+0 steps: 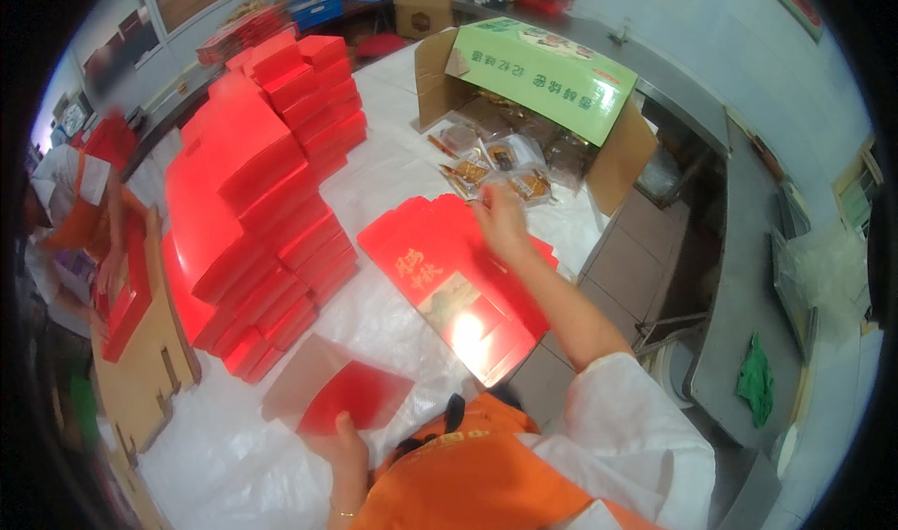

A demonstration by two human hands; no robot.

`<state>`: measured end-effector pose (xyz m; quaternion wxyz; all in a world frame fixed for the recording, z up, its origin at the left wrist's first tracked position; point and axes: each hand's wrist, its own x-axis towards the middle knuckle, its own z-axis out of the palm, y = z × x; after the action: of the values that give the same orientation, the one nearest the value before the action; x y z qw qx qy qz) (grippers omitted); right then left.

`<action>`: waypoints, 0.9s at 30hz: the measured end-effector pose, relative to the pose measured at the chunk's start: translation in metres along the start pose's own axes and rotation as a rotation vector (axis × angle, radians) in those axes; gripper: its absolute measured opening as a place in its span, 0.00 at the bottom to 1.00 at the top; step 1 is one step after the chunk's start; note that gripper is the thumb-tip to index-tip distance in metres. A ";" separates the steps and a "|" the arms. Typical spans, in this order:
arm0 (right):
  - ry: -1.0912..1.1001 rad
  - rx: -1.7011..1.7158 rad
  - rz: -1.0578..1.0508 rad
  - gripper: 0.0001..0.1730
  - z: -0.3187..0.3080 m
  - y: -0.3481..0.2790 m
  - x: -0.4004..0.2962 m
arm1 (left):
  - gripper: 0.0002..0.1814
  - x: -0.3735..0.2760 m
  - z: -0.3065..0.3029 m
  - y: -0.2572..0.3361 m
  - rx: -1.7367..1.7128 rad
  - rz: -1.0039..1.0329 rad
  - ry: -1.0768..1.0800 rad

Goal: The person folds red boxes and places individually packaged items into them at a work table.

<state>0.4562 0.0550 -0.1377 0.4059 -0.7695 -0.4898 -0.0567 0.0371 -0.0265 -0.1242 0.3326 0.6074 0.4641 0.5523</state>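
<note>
My left hand (344, 446) grips the near edge of an open red cardboard box (358, 393), its thumb over the rim. The box is blurred, with a pale inner side facing up. My right hand (501, 214) reaches forward to the wrapped pastries (501, 154) that lie loose in clear packets before the carton. Its fingertips are blurred, and whether they pinch a packet cannot be told. Under my right forearm lies a stack of flat red box blanks (414, 235) with gold writing and a printed picture. The green carton (540, 74) rests on its side, open toward me, with more packets inside.
A tall pile of folded red boxes (245, 179) stands left on the white-sheeted table (231, 453). Farther left, a co-worker (77, 200) handles a red box at a brown board (140, 390). On the right, a metal counter (736, 319) holds a green cloth (755, 382).
</note>
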 end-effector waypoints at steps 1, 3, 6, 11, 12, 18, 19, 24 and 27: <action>0.096 -0.220 0.062 0.19 -0.003 0.040 0.013 | 0.40 -0.001 0.000 -0.002 -0.004 -0.006 -0.024; 0.087 -0.384 0.213 0.22 -0.010 0.071 0.019 | 0.40 -0.003 -0.006 -0.007 0.026 -0.001 -0.054; -0.143 -0.321 0.395 0.30 -0.011 0.074 0.020 | 0.40 -0.003 -0.008 -0.009 0.044 0.007 -0.065; -0.235 -0.187 0.319 0.27 -0.004 0.078 0.019 | 0.35 -0.002 -0.007 -0.006 0.083 0.037 -0.067; -0.216 -0.184 0.297 0.25 -0.001 0.082 0.021 | 0.32 -0.001 0.001 -0.001 0.095 0.070 -0.022; -0.422 -0.146 0.358 0.28 0.033 0.101 0.045 | 0.30 -0.001 -0.005 -0.001 -0.044 0.031 -0.018; -0.362 -0.151 0.350 0.26 0.028 0.124 0.044 | 0.34 -0.002 -0.006 -0.007 -0.097 0.006 -0.041; -0.058 -0.268 -0.226 0.11 -0.012 0.033 0.030 | 0.25 0.003 -0.016 0.006 0.020 0.033 -0.084; 0.004 -0.101 -0.395 0.04 -0.073 -0.049 0.032 | 0.32 0.004 -0.018 0.007 -0.014 -0.007 -0.055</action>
<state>0.4564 0.0369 -0.0459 0.3487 -0.6778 -0.6269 -0.1610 0.0204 -0.0272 -0.1129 0.3516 0.6184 0.4530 0.5375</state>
